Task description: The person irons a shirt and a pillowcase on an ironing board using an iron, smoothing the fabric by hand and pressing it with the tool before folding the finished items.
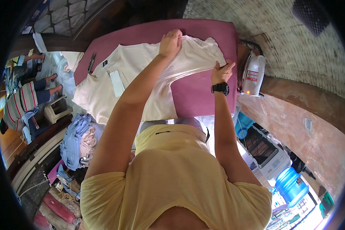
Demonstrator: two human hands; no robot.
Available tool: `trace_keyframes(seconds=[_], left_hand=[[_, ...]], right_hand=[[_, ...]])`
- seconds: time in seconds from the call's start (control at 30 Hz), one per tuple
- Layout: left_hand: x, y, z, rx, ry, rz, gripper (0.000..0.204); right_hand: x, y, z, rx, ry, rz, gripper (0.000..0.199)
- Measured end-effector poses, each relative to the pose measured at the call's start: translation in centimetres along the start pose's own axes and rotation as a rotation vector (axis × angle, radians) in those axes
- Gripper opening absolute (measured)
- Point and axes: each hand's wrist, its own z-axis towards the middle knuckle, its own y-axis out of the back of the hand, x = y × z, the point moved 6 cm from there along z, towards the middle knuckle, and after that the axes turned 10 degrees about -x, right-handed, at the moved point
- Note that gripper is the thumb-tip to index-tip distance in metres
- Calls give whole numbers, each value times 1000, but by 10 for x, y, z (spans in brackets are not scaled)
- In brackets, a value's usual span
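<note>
Head view: one cream shirt, laid out flat on a tabletop with a maroon cover, lying beneath and to both sides of the left hand and reaching to the right hand.

Left hand: fingers curled in, nearly closed, pinching the shirt's far edge; a thin pale strand shows at the fingertips.

Right hand: half open, thumb raised, forefinger extended, the rest bent; at the shirt's right end, thumb against the cloth. Whether it grips the cloth cannot be told.

Wristwatch: black, worn just below the right hand.

Tag: white, oblong, lying on the shirt, left of the left hand and nearer the body.

Neck label: small, dark, farther left of the same hand.

Hand tool: dark, slim, on the tabletop beside the shirt, well left of the left hand; exact kind unclear.

Appliance: white, red-marked label, small orange light; just right of the right hand, past the tabletop's edge.

Water jug: blue, well apart from the right hand, to its right and nearer the body.

Clothes pile: blue and pinkish, well left of the left hand, lower down.

Another person: striped top, dark shorts, far left of the left hand.
</note>
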Motion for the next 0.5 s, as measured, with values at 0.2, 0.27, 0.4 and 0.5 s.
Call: trace_keyframes(seconds=[0.2,0.27,0.4,0.5], left_hand=[[-6,2,0,19,-149,24,13],[-9,2,0,17,-182,-16,13],[-14,12,3,-23,-286,-62,16],[-22,20,-2,31,-467,-39,25]], right_hand=[[51,-20,-41,-186,651,-39,27],[68,-59,-64,191,743,99,33],[80,-66,-63,147,626,53,32],[71,-75,-66,147,659,-59,45]])
